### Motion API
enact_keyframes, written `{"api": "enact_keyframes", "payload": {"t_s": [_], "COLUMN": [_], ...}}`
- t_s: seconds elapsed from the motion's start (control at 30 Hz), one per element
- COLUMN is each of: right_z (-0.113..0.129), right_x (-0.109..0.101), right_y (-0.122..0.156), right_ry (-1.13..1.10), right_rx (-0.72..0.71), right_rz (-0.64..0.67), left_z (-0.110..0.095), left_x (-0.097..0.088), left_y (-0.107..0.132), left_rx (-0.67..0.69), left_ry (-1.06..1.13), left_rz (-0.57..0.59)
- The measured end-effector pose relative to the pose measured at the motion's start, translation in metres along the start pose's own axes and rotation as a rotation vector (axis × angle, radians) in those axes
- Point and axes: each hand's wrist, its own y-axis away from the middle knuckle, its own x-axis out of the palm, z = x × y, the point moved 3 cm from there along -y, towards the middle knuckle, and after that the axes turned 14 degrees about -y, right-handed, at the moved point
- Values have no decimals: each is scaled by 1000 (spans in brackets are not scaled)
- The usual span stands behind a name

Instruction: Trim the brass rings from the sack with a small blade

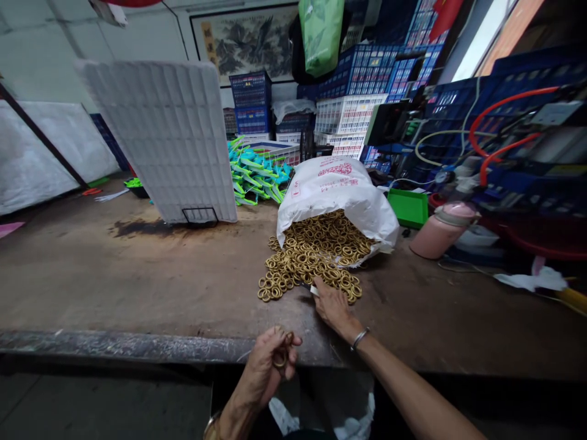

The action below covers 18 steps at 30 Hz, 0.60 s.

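Note:
My left hand, just off the table's front edge, has its fingers curled around a few brass-coloured rings. My right hand rests at the near side of a pile of the same rings. Closed in it is a small tool with a pale part and a dark, thin end pointing left; its exact kind is not clear. The pile spills out of a white woven sack with red print, which lies on its side with its mouth towards me.
The brown table has a worn front edge. A white ribbed panel stands upright at left, beside green and blue plastic pieces. To the right are a green tray, a pink bottle and orange hoses. Stacked crates fill the back.

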Motion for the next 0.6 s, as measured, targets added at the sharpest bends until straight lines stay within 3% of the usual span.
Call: {"api": "enact_keyframes", "payload": {"t_s": [0.3, 0.43, 0.6], "right_z": [-9, -3, 23], "right_x": [1, -1, 2], "right_y": [-8, 7, 42], "right_ry": [-9, -288, -739], "right_rx": [57, 12, -133], "right_rz": [20, 25, 146], "left_z": [9, 11, 10], "left_x": [-10, -12, -11], "left_y": [-5, -10, -14], "left_rx": [-164, -112, 45], "left_ry": [214, 164, -123], "left_rz": [25, -68, -184]}}
